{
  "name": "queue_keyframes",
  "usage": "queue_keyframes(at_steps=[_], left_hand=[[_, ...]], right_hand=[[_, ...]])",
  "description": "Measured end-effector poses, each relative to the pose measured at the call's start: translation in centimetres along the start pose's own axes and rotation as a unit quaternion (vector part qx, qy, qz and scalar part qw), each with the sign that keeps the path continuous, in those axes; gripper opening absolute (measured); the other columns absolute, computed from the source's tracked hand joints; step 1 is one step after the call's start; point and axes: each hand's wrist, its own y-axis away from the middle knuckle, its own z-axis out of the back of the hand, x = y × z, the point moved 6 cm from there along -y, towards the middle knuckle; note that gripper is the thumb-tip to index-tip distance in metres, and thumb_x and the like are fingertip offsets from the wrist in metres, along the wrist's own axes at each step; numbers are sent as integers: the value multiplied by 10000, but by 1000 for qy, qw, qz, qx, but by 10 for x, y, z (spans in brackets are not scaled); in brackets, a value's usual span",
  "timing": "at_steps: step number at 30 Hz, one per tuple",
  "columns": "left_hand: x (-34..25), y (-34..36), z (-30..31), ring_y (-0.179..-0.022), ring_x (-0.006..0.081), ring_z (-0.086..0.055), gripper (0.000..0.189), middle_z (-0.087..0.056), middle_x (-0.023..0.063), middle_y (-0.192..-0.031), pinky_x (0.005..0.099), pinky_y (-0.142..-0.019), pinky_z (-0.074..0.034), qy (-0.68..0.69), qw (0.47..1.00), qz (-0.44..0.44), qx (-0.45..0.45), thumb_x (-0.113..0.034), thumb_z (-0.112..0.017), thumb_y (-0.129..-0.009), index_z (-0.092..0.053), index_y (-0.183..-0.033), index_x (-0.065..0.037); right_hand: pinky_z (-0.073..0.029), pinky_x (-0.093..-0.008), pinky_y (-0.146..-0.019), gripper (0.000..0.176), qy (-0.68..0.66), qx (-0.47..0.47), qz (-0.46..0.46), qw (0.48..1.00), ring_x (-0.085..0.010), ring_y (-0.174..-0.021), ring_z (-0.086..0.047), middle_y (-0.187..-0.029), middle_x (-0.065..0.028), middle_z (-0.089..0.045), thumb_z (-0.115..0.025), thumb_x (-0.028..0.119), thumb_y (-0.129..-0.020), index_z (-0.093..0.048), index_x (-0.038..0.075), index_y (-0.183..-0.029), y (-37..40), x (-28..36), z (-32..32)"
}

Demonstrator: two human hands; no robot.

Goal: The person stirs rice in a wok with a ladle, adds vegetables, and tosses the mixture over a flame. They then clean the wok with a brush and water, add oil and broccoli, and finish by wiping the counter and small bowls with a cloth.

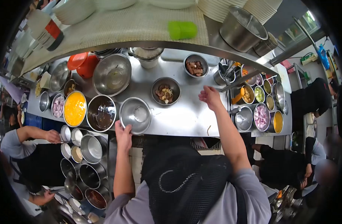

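My left hand [124,135] grips the rim of a shiny metal bowl [136,112] at the counter's front edge. Nothing but reflections shows inside that bowl. My right hand [210,98] hovers over the steel counter [186,115], fingers apart and holding nothing. Closest to it are a small metal bowl of browned meat pieces [195,67] and a metal container of utensils [224,76]. Between my hands, farther back, stands a bowl of sliced meat with pale shreds and pieces [165,92].
To the left are a pot of yellow liquid [74,108], a pot of dark sauce [101,113] and a large metal bowl [112,74]. Several containers of cut vegetables [261,116] stand right. A shelf [141,37] overhangs the back. Other people work at both sides.
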Motion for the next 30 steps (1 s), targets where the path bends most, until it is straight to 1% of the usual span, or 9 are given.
queue_keyframes(at_steps=[9, 12, 16, 18, 19, 22, 24, 26, 30], left_hand=[[13, 0, 31, -889, 149, -573, 372, -555, 61, -1059, 287, -697, -511, -58, 997, 45, 16, 20, -565, -847, -432, -1176, -94], [18, -3, 30, -882, 142, -564, 370, -555, 56, -1060, 286, -671, -491, -62, 996, 66, 0, 5, -567, -841, -431, -1171, -94], [14, -14, 15, -866, 143, -565, 364, -557, 44, -1032, 297, -659, -489, -57, 996, 73, -14, -11, -559, -819, -434, -1149, -99], [11, -17, 6, -849, 150, -572, 350, -561, 40, -1012, 296, -652, -492, -54, 995, 80, -16, -19, -554, -808, -442, -1129, -103], [9, -19, 0, -869, 153, -569, 362, -550, 43, -1037, 305, -652, -491, -31, 997, 77, -5, -11, -554, -812, -431, -1140, -103], [-12, -20, -28, -885, 169, -575, 366, -542, 55, -1069, 325, -654, -503, 2, 998, 68, 13, -5, -544, -819, -416, -1148, -100], [-20, -23, -42, -890, 187, -584, 378, -541, 76, -1087, 344, -682, -532, 39, 997, 40, 48, 0, -542, -819, -410, -1162, -90], [-29, -27, -63, -916, 213, -591, 382, -538, 102, -1115, 374, -710, -552, 46, 997, 31, 53, 4, -544, -824, -401, -1172, -63], [-33, -40, -96, -960, 269, -605, 386, -532, 145, -1149, 436, -758, -562, 47, 996, -2, 78, -6, -556, -842, -388, -1188, -37]], right_hand=[[-559, -347, -586, 519, -78, -121, -14, 989, -232, -698, -644, -932, -117, -555, -631, 374, -922, -454, -11, -1222, -49, 0, -30], [-547, -344, -557, 542, -51, -46, -31, 997, -232, -695, -644, -921, -113, -573, -636, 409, -911, -476, -9, -1218, -47, -20, -38], [-545, -319, -533, 454, 287, 88, 2, 954, -204, -637, -656, -859, -135, -636, -676, 349, -883, -540, -31, -1089, 6, -34, -105], [-550, -309, -521, 358, 304, 57, 57, 949, -203, -617, -667, -864, -160, -647, -670, 222, -861, -540, -56, -1045, 9, -55, -114], [-556, -316, -510, 311, 215, 61, 30, 974, -221, -613, -675, -860, -174, -646, -646, 140, -838, -532, -77, -1029, 13, -64, -119], [-556, -314, -501, 264, 206, 68, 5, 976, -212, -622, -681, -839, -175, -650, -637, 154, -863, -542, -73, -960, 27, -77, -130], [-542, -305, -535, 366, 230, 144, -49, 961, -188, -649, -686, -797, -132, -657, -638, 302, -921, -587, -56, -973, 40, -81, -140], [-536, -313, -594, 408, 267, 197, -46, 942, -188, -678, -691, -810, -122, -672, -623, 361, -931, -618, -43, -990, 57, -70, -145], [-529, -325, -649, 366, 314, 159, 46, 935, -181, -687, -684, -862, -128, -689, -608, 315, -938, -643, -30, -1054, 72, -68, -111]])
